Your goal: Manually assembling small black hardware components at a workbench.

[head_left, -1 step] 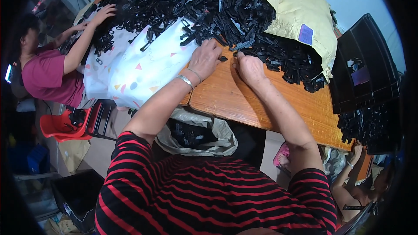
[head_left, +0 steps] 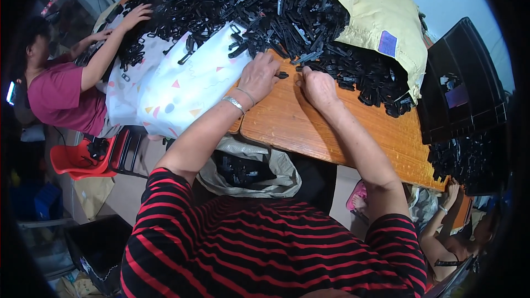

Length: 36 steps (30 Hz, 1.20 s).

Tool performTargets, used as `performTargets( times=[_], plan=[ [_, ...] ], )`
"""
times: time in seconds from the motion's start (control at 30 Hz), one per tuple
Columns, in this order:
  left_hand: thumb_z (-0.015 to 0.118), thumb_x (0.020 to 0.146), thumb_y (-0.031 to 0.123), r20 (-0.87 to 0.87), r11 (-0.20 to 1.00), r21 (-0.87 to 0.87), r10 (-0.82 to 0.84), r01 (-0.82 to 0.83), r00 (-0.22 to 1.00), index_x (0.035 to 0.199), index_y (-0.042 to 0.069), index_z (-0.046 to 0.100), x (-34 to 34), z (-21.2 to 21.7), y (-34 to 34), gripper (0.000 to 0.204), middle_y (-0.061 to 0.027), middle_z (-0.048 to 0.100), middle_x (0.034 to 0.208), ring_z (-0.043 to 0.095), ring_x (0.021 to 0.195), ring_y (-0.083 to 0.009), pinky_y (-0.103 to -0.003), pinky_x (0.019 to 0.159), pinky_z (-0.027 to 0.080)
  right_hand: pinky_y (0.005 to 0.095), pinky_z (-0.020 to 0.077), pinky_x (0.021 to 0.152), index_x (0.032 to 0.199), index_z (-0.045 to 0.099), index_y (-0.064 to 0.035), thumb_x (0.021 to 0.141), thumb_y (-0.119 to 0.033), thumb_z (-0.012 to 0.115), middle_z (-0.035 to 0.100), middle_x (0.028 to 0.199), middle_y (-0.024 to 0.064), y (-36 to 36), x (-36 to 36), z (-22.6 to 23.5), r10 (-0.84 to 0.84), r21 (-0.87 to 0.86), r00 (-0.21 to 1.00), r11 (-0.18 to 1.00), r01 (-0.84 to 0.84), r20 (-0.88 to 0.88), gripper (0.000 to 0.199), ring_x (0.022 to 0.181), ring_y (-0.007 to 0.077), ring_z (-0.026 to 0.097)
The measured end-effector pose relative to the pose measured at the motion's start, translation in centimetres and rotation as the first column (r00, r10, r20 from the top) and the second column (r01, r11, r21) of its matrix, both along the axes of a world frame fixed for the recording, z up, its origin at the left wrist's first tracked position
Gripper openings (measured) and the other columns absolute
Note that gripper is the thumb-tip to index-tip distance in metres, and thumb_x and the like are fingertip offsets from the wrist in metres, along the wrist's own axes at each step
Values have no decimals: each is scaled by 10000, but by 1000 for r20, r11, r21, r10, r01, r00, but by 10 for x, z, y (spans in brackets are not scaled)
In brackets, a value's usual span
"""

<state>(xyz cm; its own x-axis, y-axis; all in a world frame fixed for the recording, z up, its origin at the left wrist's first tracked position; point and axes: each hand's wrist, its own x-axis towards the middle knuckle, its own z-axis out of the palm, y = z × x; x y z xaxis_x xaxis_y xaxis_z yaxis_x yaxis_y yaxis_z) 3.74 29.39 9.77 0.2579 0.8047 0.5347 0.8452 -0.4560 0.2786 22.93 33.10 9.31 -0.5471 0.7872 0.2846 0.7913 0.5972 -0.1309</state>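
My left hand (head_left: 260,76) is closed over the wooden tabletop, a bracelet on its wrist. A small black plastic piece (head_left: 282,75) juts from its fingertips toward the right. Just across from it, my right hand (head_left: 319,87) has its fingers curled in, thumb side facing the left hand. Whatever those right fingers hold is hidden. Right beyond both hands lies a heap of black plastic clips (head_left: 276,19), long and narrow, with one greyish clip (head_left: 307,57) at its near edge.
Two yellowish sacks (head_left: 381,0) spill clips onto the wooden table (head_left: 292,127). A white patterned sheet (head_left: 171,94) covers its left part. An open woven sack (head_left: 287,174) hangs below the edge. At left a person in a maroon shirt (head_left: 63,91) reaches into the heap; a black crate (head_left: 464,88) stands right.
The hand of the person at left has shifted slightly to the right over the heap. My own hands have barely moved.
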Motion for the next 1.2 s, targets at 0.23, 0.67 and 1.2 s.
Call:
performTargets(
  times=[0.23, 0.67, 1.2],
  plan=[
    [741, 675, 71, 171, 988, -155, 32, -5, 985, 751, 59, 564, -8, -8, -22, 193, -92, 578, 817, 552, 840, -286, -382, 738, 457, 452, 476, 569, 816, 516, -23, 787, -168, 647, 601, 684, 199, -14, 25, 10, 68, -23, 992, 997, -71, -105, 198, 665, 389, 600],
    [713, 724, 10, 588, 882, -467, 257, 63, 767, 984, 4, 619, -13, -6, -42, 277, -90, 650, 839, 620, 717, -184, -292, 674, 508, 439, 480, 617, 797, 550, -38, 742, -195, 710, 599, 789, 155, -35, -6, 1, 127, -39, 966, 990, -139, -223, 231, 731, 362, 607],
    [687, 807, 93, 728, 770, -558, 275, 310, 627, 920, 3, 641, -10, 10, -39, 152, -16, 624, 777, 570, 711, -71, -201, 633, 472, 202, 356, 403, 852, 599, -16, 899, -127, 612, 569, 601, -1, -46, -15, 3, -349, -636, 616, 695, -336, -706, 121, 439, 61, 501]
  ],
)
